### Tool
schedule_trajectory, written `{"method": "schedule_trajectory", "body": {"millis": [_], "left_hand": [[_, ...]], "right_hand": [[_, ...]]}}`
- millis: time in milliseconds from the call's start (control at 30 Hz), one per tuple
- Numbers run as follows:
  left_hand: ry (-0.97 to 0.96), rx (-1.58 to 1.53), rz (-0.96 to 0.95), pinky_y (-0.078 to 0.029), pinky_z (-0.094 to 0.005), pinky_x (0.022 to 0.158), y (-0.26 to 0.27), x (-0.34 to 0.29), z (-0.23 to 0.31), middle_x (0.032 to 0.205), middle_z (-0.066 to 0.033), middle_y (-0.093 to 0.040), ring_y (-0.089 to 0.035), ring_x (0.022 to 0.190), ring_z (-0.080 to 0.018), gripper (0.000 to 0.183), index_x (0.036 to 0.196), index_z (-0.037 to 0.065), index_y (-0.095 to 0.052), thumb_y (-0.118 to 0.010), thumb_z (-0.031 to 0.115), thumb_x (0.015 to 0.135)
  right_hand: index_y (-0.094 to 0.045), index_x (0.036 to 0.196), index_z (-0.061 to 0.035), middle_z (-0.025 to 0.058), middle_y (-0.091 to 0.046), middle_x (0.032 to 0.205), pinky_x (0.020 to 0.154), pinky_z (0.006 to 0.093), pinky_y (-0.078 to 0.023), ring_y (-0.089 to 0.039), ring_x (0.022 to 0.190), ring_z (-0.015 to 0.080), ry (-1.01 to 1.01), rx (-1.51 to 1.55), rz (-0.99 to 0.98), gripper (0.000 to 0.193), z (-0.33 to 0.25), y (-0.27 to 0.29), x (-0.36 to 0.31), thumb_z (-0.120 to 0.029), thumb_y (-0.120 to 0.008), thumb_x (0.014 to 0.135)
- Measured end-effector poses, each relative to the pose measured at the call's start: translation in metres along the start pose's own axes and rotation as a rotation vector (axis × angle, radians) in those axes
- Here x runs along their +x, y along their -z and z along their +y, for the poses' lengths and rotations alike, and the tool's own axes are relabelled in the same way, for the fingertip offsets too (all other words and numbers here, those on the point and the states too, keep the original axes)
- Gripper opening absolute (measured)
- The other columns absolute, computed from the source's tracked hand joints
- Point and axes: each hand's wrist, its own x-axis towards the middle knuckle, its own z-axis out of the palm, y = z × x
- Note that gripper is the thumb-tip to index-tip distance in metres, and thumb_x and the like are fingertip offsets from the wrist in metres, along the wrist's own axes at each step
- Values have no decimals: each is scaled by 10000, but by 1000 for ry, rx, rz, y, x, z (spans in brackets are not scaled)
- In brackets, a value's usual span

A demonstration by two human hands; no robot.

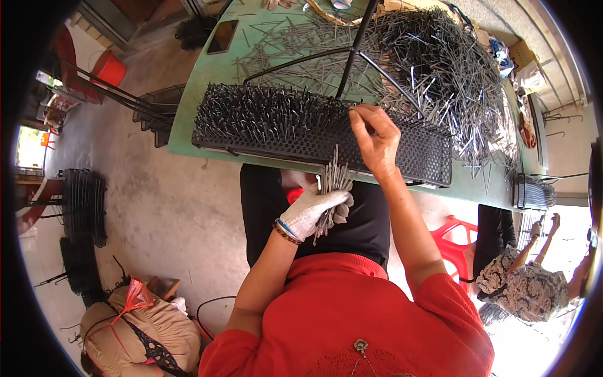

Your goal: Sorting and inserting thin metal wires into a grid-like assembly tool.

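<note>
My left hand (313,210), in a white knit glove, is closed round a bundle of thin dark metal rods (336,169) in front of the table edge. A long black perforated rack (418,154) lies along the near edge of the green table. Many short rods (264,116) stand upright in its holes across the left and middle, while bare holes show at the right. Over the rack, where the standing rods end, my bare right hand (379,135) has thumb and forefinger pinched together. Whatever sits between those fingertips is too small to make out.
A large heap of loose rods (440,69) covers the right of the green table (191,103), with more scattered behind the rack. A black bar frame (353,50) rises over the rack. A phone (222,36) lies at the far left. Other people (534,289) sit nearby, beside a red stool (453,239).
</note>
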Motion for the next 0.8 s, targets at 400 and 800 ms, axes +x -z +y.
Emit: {"method": "schedule_trajectory", "body": {"millis": [400, 800], "left_hand": [[-22, 93, 14, -594, -310, 646, 7, -2, -1, 855, -63, -669, -673, 713, -152, 221, 1075, 33, -595, -638, 171, 907], [-40, 90, -8, -586, -290, 627, 9, -2, -1, 859, -52, -662, -664, 704, -137, 234, 1083, 33, -594, -648, 171, 902]], "right_hand": [[-692, 906, 17, 100, -648, 997, 629, 275, -529, -649, 734, 195, 225, -271, -51, 119, 5, 4, -5, 3, -703, 788], [-708, 931, 6, 72, -645, 973, 643, 267, -490, -620, 795, 165, -114, -132, -153, 119, -28, 22, -9, -74, -698, 844]]}}
